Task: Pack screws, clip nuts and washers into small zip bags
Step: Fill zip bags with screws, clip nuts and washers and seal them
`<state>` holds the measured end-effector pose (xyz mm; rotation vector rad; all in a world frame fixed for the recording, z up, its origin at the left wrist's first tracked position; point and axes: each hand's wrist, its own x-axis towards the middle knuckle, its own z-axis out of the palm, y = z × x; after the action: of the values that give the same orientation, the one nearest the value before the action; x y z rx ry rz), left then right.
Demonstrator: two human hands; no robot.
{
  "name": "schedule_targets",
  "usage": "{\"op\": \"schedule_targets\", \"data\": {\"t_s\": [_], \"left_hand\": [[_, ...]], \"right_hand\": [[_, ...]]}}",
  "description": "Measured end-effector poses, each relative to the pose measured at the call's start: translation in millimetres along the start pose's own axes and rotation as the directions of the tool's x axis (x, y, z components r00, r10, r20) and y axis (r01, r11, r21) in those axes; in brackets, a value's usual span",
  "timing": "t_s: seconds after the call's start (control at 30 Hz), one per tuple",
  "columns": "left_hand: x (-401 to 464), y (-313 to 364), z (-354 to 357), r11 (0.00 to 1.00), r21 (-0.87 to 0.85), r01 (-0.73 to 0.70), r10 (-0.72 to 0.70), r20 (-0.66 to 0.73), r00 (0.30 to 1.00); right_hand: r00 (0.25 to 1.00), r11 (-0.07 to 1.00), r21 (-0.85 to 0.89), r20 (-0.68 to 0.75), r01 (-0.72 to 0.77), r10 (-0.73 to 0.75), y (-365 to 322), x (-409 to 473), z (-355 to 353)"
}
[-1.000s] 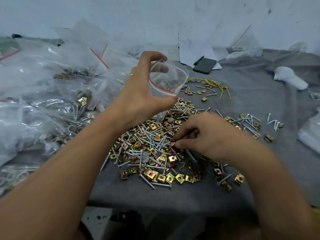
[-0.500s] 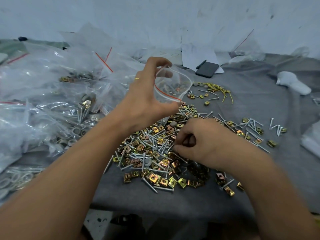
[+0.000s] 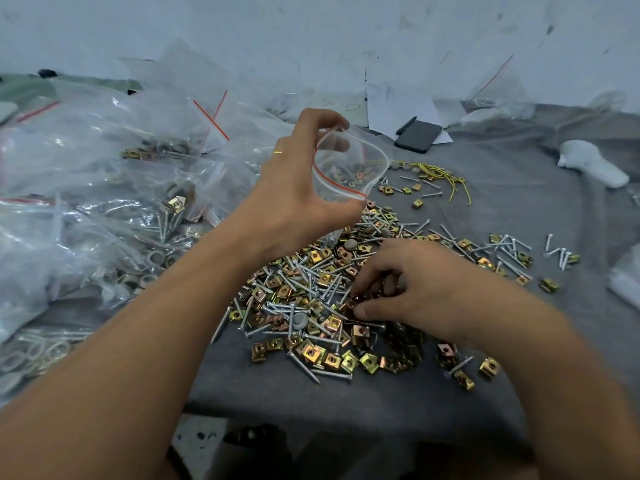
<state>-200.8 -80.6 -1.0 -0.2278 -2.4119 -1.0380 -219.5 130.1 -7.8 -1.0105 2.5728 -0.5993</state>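
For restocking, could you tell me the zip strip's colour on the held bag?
Red, on the zip bag; head view.

Loose pile of screws and clip nuts (image 3: 311,306) in the middle of the table (image 3: 519,209). Heap of filled bags (image 3: 104,188) to its left. Behind the pile, phone (image 3: 418,136) on paper (image 3: 398,109). Small scatter of screws (image 3: 509,247) to the right.
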Motion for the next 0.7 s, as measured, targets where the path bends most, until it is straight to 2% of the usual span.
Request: {"op": "schedule_targets", "data": {"t_s": [0.47, 0.63, 0.7], "left_hand": [[-1, 3, 1, 1.000, 0.008, 0.011, -0.011, -0.020, 1.000], [-2, 4, 0, 1.000, 0.005, 0.012, -0.012, -0.019, 1.000], [-2, 5, 0, 1.000, 0.006, 0.014, -0.014, -0.018, 1.000]], "right_hand": [[1.000, 0.992, -0.121, -0.001, 0.018, -0.018, -6, 6, 9], [0.999, 1.000, -0.018, -0.050, 0.020, -0.021, -3, 4, 6], [0.994, 0.985, 0.160, -0.106, 0.056, -0.039, 3, 3, 1]]}}
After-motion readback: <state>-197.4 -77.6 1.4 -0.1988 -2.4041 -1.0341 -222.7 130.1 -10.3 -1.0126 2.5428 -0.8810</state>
